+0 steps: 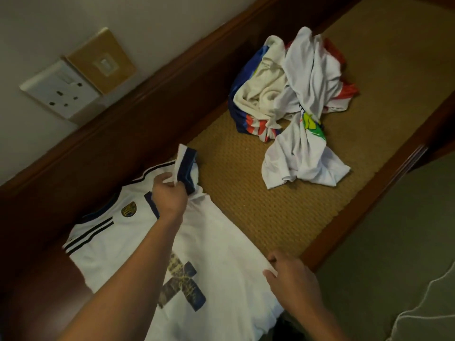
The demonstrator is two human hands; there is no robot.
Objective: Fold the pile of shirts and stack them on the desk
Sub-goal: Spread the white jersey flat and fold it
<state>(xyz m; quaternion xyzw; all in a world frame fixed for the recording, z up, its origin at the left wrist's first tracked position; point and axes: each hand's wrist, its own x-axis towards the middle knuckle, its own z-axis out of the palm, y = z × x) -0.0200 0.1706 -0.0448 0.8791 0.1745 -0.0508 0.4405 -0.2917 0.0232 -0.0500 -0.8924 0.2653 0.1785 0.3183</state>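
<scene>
From my remote feed, the table (246,205) runs corner to corner, its far end cut off. The white jersey (216,242) lies spread on the near part. Its hem is lost below the frame and its print is partly under my left forearm. The pile of shirts (295,99) sits well apart, farther along the table; I can't count them. My left hand (170,195) has its grip pinching the raised navy-cuffed sleeve (187,166). My right hand (293,274) has its grip pinching the jersey's side edge, fingertips mostly hidden.

Shirt (216,242) flat on desk (270,205), shirt pile (295,107) well apart behind-right
</scene>
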